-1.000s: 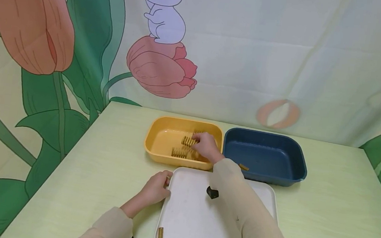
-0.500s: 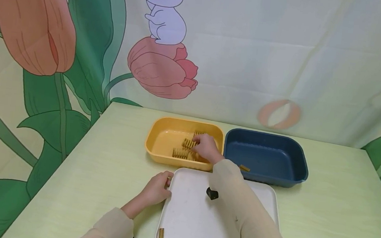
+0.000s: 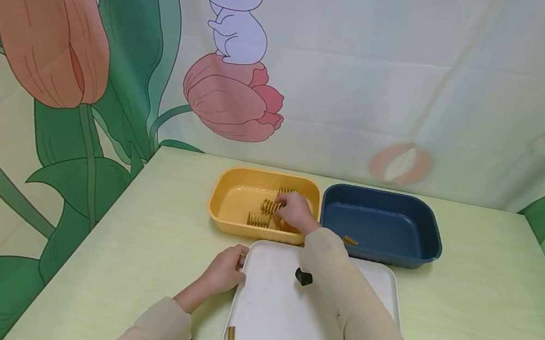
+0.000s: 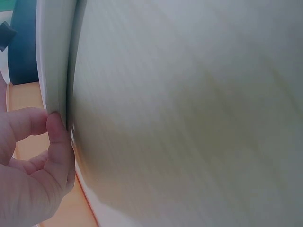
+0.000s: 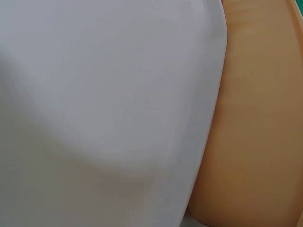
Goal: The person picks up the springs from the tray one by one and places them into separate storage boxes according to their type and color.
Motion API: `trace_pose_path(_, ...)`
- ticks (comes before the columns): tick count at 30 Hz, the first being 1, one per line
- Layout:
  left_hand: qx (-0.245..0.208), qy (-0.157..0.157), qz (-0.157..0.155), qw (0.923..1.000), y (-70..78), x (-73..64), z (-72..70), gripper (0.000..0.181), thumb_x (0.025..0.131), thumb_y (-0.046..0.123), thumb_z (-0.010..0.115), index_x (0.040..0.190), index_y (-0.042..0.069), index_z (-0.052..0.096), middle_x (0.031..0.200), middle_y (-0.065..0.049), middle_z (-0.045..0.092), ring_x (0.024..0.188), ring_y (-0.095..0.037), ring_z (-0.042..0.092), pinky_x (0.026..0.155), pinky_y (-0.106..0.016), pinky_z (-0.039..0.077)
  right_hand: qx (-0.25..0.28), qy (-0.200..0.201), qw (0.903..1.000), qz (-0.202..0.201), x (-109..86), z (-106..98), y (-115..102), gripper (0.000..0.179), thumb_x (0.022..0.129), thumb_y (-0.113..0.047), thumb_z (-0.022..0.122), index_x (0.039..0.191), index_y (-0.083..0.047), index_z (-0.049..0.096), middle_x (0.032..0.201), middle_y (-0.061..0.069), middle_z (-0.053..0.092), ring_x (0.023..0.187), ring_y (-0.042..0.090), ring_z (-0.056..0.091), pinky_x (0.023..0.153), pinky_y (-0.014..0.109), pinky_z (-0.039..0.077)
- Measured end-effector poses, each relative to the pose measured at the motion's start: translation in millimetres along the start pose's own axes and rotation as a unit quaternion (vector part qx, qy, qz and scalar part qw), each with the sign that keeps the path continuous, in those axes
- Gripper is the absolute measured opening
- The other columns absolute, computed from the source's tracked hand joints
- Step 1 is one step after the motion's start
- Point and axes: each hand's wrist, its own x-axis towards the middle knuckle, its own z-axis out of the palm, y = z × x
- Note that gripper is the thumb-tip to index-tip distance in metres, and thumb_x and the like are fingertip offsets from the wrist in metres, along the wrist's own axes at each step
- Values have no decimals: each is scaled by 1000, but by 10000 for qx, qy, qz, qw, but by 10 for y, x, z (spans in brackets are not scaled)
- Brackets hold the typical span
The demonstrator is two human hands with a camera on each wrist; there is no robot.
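My left hand (image 3: 225,268) grips the left rim of a white tray (image 3: 272,296); the left wrist view shows the thumb and a finger (image 4: 57,137) at the tray's rim (image 4: 57,52). My right hand (image 3: 295,211) reaches into a yellow bin (image 3: 232,201). Its thumb and forefinger pinch the right end of a brass coil spring (image 3: 269,207). Another spring (image 3: 259,219) lies nearer the front wall, and one more (image 3: 286,191) sits behind the fingers. The right wrist view shows no hand, only the white tray (image 5: 118,85) and yellow bin (image 5: 260,118).
A dark blue bin (image 3: 375,224) stands right of the yellow one, with a small brass spring (image 3: 350,240) by its front left. On the tray's near left corner lies a single spring (image 3: 230,337). A printed cloth (image 3: 339,89) hangs behind the table.
Both hands stay almost where they were, the left at the tray rim and the right in the yellow bin. The whole head view has shifted very slightly.
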Motion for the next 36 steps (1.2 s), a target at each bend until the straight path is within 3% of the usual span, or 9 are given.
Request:
trace_pose_path(23, -1, -7, 53, 10000, -16, 0, 18, 50, 63, -9, 59, 111, -6, 49, 80, -7, 48, 70, -16, 41, 64, -26, 36, 81, -34, 9997, 234, 41, 44, 53, 32, 73, -3, 68, 105, -6, 62, 102, 9, 60, 86, 21, 53, 73, 29, 48)
trace_pose_path(30, 46, -13, 35, 10000, -6, 4, 12, 51, 63, -9, 59, 113, -6, 48, 80, -7, 48, 71, -16, 41, 64, -25, 36, -108, -126, 9995, 286, 46, 19, 43, 30, 74, -4, 67, 104, -5, 61, 99, 10, 60, 83, 21, 52, 69, 27, 46)
trace_pose_path(36, 45, 13, 23, 10000, -1, 4, -1, 51, 64, -8, 60, 113, -7, 48, 81, -7, 49, 71, -16, 42, 64, -25, 36, -69, -257, 9993, 267, 36, 9, 10, 35, 76, -4, 65, 111, -5, 59, 105, 11, 58, 88, 22, 53, 75, 31, 47)
